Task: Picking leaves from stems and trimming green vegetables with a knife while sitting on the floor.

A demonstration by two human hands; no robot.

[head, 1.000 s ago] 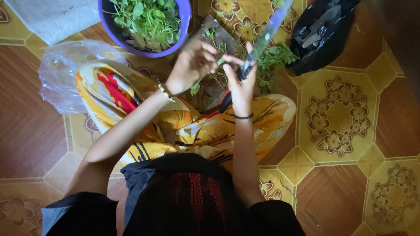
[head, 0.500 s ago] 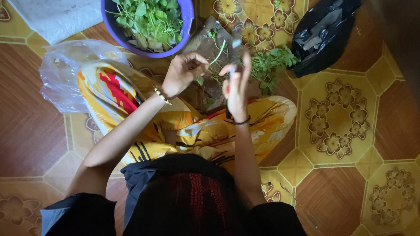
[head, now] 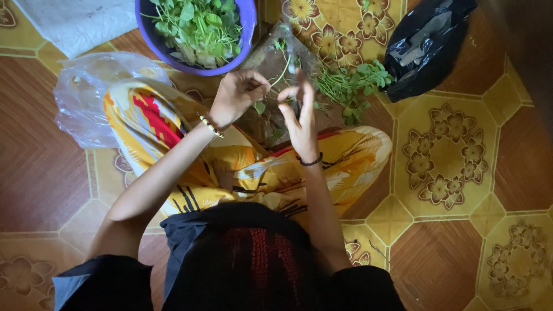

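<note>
Having lowered my hands from the purple bowl (head: 242, 43), I'm pinching an upright green stem (head: 282, 66) in my left hand (head: 239, 95), my right hand (head: 300, 112) closing around something blurred.

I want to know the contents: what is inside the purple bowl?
The bowl holds green leaves with pale stems. Its bottom is covered by them, and its far part is outside the picture.

Left hand (head: 237, 95) curled, right hand (head: 300, 112) raised, fingers pinched

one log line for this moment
left hand: pinches green sprig | right hand: holds stem | bowl: picked leaves | floor: loose greens, black bag
</note>
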